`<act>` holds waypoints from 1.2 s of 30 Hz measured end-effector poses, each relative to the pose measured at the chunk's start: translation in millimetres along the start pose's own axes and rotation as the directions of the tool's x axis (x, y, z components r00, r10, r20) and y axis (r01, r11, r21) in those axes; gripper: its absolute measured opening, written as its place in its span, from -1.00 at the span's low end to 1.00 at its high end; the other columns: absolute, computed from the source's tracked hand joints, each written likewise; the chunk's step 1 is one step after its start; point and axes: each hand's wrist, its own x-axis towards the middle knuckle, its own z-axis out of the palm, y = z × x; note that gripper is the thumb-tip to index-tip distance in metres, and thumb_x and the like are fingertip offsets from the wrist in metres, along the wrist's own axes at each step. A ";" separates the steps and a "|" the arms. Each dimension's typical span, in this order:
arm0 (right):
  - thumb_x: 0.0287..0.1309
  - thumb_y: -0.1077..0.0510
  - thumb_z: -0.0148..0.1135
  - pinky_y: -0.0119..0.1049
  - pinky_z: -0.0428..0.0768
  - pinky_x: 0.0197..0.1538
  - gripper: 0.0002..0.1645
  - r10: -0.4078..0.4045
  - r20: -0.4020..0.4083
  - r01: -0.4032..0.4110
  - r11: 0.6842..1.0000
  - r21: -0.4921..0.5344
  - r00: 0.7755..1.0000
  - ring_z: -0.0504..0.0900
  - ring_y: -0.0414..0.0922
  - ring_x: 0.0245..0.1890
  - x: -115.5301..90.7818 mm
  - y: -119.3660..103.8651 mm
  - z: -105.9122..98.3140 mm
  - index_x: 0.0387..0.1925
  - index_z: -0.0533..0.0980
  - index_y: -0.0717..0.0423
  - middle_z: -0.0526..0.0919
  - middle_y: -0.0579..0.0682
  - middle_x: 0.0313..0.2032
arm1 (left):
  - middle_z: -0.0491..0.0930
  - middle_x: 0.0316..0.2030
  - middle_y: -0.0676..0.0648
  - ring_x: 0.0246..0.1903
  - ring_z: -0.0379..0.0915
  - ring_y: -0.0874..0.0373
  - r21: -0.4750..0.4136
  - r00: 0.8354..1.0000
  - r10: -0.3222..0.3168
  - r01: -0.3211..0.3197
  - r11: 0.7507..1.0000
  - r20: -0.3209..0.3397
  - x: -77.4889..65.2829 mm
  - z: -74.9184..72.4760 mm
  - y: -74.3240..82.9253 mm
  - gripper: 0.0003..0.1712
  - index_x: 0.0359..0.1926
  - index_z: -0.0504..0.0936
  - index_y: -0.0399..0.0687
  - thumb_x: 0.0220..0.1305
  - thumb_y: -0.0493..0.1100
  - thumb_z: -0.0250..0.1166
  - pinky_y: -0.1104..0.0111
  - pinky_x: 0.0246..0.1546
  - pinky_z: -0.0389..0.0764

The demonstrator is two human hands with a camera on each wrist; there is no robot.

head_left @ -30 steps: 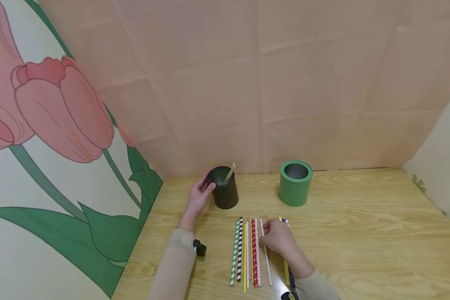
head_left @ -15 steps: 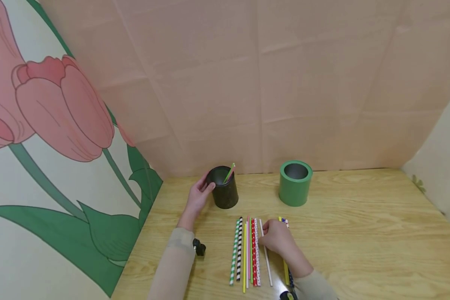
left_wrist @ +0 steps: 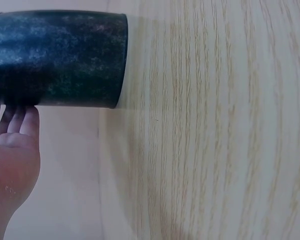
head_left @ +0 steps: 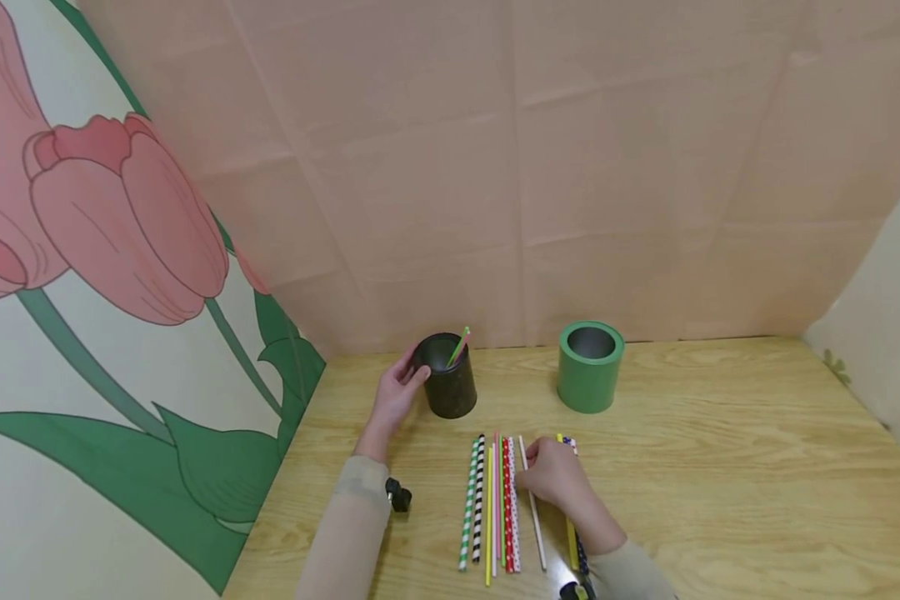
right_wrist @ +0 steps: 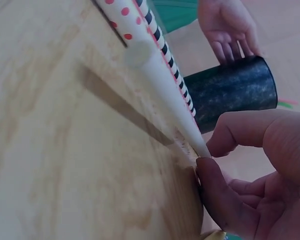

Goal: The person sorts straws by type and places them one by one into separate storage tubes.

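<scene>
My left hand (head_left: 397, 396) holds a dark, mottled cylindrical cup (head_left: 452, 392) at its left side, thumb at the rim. A green straw (head_left: 459, 347) and a pink one stick out of this cup. Over the table, my right hand (head_left: 558, 475) pinches a plain white straw (head_left: 536, 533) between thumb and index finger. In the right wrist view the white straw's near end (right_wrist: 140, 54) stands off the wood, its shadow beside it. Left of that hand lies a row of several straws (head_left: 489, 508): striped, plain and dotted.
A green cylindrical cup (head_left: 588, 379) stands at the back, right of the dark one. More straws, yellow (head_left: 572, 546) and dark blue, lie partly hidden under my right hand and wrist. A tan sheet (head_left: 450, 167) backs the wooden table (head_left: 720, 467); a tulip-painted wall (head_left: 120, 367) borders it on the left.
The white straw's near end has swung slightly to the right as my right hand pinches it. My left hand and the dark cup have stayed in place.
</scene>
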 end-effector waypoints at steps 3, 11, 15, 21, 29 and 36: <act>-0.29 0.23 0.61 -0.22 0.61 -0.35 -0.49 -0.005 -0.002 0.005 1.000 0.015 1.000 0.56 -0.06 -0.42 -0.7 -0.7 -3.3 -0.20 0.62 0.31 0.60 -0.01 -0.44 | 0.27 0.57 -0.30 0.53 0.22 -0.19 -0.003 1.000 0.003 -0.003 1.000 0.000 -0.1 0.5 0.1 -0.32 0.59 0.34 -0.26 0.54 -0.33 0.30 0.12 0.48 0.36; -0.06 0.27 0.54 -0.24 0.69 -0.42 -0.49 0.051 0.026 -0.055 0.983 0.176 0.998 0.65 -0.07 -0.44 -3.8 -8.4 -18.4 -0.02 0.60 0.34 0.70 0.05 -0.31 | 0.25 0.57 -0.30 0.54 0.20 -0.20 -0.013 1.000 0.005 -0.005 1.000 0.012 -0.6 -1.1 -1.4 -0.29 0.60 0.31 -0.27 0.54 -0.32 0.32 0.12 0.48 0.35; -0.05 0.29 0.52 -0.23 0.70 -0.42 -0.48 0.037 0.020 -0.040 0.974 0.224 0.999 0.66 -0.07 -0.44 -4.8 -12.0 -24.1 0.01 0.59 0.34 0.70 0.08 -0.28 | 0.22 0.58 -0.31 0.54 0.17 -0.21 -0.024 1.000 0.002 -0.001 1.000 0.018 -1.4 -2.5 -1.8 -0.29 0.60 0.29 -0.27 0.54 -0.33 0.30 0.11 0.48 0.33; 0.07 0.33 0.45 -0.13 0.77 -0.33 -0.49 0.012 0.006 -0.014 0.934 0.357 1.000 0.65 -0.06 -0.40 0.0 -18.5 -33.4 0.08 0.54 0.35 0.67 0.14 -0.26 | 0.22 0.57 -0.33 0.54 0.18 -0.22 -0.026 1.000 -0.001 0.001 1.000 0.022 -0.7 -1.7 -0.8 -0.28 0.60 0.27 -0.30 0.55 -0.33 0.30 0.12 0.47 0.34; 0.16 0.34 0.38 -0.06 0.84 -0.18 -0.49 -0.036 -0.017 0.040 0.868 0.495 0.999 0.68 -0.07 -0.36 13.2 -33.4 -52.9 0.16 0.50 0.34 0.66 0.15 -0.23 | 0.23 0.58 -0.29 0.54 0.20 -0.18 -0.018 1.000 0.006 -0.006 1.000 0.023 -0.9 -0.3 -3.8 -0.28 0.61 0.30 -0.25 0.55 -0.28 0.32 0.15 0.48 0.33; 0.31 0.32 0.32 -0.15 0.83 -0.09 -0.45 -0.052 -0.041 0.066 0.763 0.644 0.998 0.70 -0.11 -0.26 25.9 -48.5 -59.3 0.28 0.41 0.33 0.66 0.14 -0.15 | 0.24 0.57 -0.31 0.54 0.18 -0.19 -0.048 1.000 0.010 -0.009 0.999 0.023 -0.6 -1.5 -3.3 -0.29 0.60 0.28 -0.31 0.55 -0.33 0.30 0.15 0.48 0.32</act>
